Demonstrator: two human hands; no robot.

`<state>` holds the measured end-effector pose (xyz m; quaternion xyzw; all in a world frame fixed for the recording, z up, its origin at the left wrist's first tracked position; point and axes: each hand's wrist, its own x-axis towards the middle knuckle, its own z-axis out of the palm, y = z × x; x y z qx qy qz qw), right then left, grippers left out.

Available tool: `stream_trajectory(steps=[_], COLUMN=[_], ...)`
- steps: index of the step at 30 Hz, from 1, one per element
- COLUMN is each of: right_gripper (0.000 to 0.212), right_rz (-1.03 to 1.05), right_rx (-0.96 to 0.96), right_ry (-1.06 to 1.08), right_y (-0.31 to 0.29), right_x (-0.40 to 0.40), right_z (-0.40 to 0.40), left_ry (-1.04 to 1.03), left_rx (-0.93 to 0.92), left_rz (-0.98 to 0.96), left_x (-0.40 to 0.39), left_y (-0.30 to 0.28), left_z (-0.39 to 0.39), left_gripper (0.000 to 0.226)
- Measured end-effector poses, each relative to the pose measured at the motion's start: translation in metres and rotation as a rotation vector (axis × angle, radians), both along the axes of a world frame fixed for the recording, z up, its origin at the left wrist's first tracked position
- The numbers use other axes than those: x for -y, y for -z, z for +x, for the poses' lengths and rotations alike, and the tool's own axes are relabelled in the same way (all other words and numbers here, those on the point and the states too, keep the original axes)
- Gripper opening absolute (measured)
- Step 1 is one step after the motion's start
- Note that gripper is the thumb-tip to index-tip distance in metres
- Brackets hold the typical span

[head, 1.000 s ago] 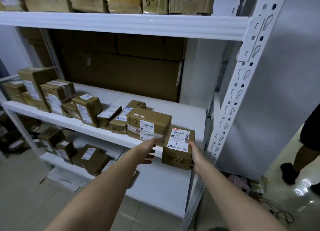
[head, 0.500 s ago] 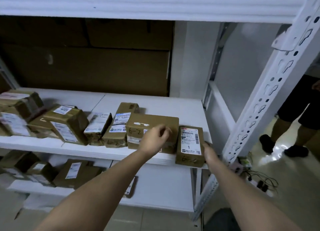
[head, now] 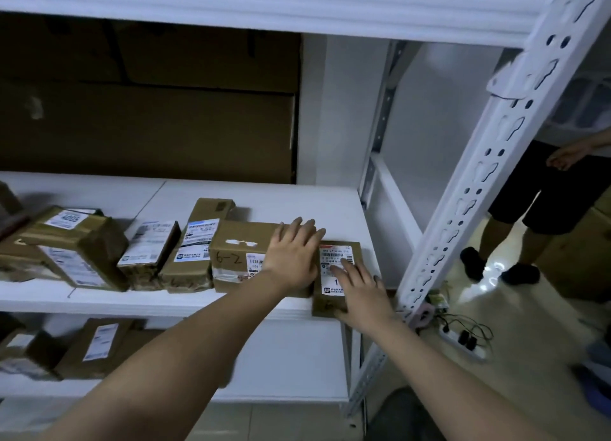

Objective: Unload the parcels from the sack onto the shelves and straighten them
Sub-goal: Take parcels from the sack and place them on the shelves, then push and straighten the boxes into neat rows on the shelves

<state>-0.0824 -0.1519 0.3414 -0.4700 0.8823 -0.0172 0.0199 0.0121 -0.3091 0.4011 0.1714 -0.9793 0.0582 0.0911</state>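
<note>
A row of brown parcels stands along the front of the white middle shelf [head: 264, 205]. The parcel marked 6-2 [head: 238, 252] lies under my left hand [head: 292, 253], which rests flat on its top with straight fingers. To its right, at the end of the row, a small parcel with a white label [head: 344, 252] pokes slightly over the shelf edge. My right hand [head: 360, 291] lies on that label with its fingers spread. The sack is out of sight.
More parcels [head: 79, 242] fill the shelf's left part and the lower shelf [head: 96, 344]. Big cartons [head: 148, 109] stand behind. The white slotted upright [head: 479, 176] rises at the right. Another person [head: 542, 202] stands beyond it, beside a power strip with cables [head: 463, 338] on the floor.
My left hand has moved from the front of the 6-2 parcel up onto its top. My right hand has shifted from the small parcel's right side onto its label.
</note>
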Motion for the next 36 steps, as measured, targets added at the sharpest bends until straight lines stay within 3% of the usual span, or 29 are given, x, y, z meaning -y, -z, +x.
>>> stream_trajectory(steps=[11, 22, 27, 36], right_gripper=[0.078, 0.072, 0.081, 0.028], right_rz=[0.0, 0.037, 0.03, -0.424], right_rx=[-0.038, -0.04, -0.035, -0.278], right_ry=[0.007, -0.001, 0.004, -0.147], right_y=[-0.003, -0.008, -0.01, -0.051], right_x=[0.017, 0.027, 0.025, 0.026], right_z=[-0.01, -0.015, -0.014, -0.008], left_ry=[-0.006, 0.006, -0.003, -0.08], left_rx=[0.005, 0.012, -0.056, -0.151], left_rz=[0.185, 0.232, 0.208, 0.188], left_x=[0.005, 0.004, 0.002, 0.003], left_y=[0.012, 0.01, 0.007, -0.026], left_z=[0.001, 0.002, 0.003, 0.021], left_gripper=[0.067, 0.07, 0.07, 0.06])
